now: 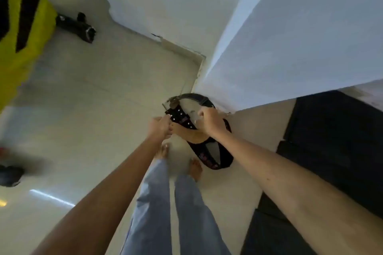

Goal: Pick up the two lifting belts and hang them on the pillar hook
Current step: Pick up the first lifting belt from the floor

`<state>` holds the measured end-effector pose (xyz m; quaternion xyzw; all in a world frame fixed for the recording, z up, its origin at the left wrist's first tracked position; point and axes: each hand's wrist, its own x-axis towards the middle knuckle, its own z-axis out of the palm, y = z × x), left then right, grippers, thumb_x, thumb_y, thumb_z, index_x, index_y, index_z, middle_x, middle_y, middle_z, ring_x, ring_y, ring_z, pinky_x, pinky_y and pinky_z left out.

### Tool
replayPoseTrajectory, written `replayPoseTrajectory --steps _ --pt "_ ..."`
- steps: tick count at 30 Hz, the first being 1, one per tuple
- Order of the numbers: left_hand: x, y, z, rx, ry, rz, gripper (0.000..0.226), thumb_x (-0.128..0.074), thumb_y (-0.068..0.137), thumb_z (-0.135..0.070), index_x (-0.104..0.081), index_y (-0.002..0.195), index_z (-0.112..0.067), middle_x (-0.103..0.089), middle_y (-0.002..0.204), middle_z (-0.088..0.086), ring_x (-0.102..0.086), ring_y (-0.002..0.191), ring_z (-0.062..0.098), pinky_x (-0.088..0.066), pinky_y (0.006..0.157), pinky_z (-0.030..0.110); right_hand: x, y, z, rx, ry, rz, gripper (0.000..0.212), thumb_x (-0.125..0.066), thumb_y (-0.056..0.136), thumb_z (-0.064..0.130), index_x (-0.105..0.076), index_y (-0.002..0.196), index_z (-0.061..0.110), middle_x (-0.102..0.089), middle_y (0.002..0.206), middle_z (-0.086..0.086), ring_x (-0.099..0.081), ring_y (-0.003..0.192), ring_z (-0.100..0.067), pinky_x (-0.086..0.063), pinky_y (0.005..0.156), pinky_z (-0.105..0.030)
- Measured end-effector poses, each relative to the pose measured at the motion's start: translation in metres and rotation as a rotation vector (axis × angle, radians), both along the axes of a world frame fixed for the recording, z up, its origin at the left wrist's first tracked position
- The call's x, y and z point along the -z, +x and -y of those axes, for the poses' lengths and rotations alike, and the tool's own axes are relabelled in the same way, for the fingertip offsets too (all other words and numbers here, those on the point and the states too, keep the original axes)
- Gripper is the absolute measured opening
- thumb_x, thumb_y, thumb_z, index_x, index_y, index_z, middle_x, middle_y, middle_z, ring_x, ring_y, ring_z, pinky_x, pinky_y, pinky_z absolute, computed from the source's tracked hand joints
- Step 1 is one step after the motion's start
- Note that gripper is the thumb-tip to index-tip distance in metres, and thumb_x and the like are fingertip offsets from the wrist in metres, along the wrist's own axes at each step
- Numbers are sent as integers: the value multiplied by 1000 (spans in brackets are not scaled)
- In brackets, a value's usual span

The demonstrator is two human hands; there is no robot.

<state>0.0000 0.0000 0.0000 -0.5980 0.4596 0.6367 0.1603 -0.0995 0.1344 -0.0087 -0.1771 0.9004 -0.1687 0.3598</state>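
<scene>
Two black lifting belts hang together beside the white pillar (269,51). The upper belt (182,117) is studded, with a buckle at its top end. The lower belt (211,161) carries red lettering and droops in a loop toward my feet. My left hand (160,127) grips the studded end from the left. My right hand (209,121) is closed on the belts from the right, close to the pillar's corner. The hook itself is hidden behind the belts and my hands.
A yellow and black punching bag (20,33) fills the upper left. Black gear (78,27) lies on the pale tiled floor by the far wall. Dark mats (331,151) cover the floor at the right. My bare feet (194,168) stand below the belts.
</scene>
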Motion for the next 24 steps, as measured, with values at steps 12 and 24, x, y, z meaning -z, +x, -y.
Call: replayPoseTrajectory --steps 12,24 --pt "303 -71 30 -269 200 162 30 -54 95 -25 -59 79 0 -58 67 14 -55 54 22 -51 47 28 267 -91 65 -632 276 -264 31 -55 89 0 -56 120 -2 -59 124 -22 -58 111 -36 -50 77 -39" --pt "403 -122 30 -633 350 -1 34 -60 94 -20 -57 123 -3 -61 96 13 -61 77 22 -53 49 30 346 -108 74 -873 462 -324 20 -60 89 11 -63 108 8 -69 109 -12 -55 112 -35 -41 97 -39"
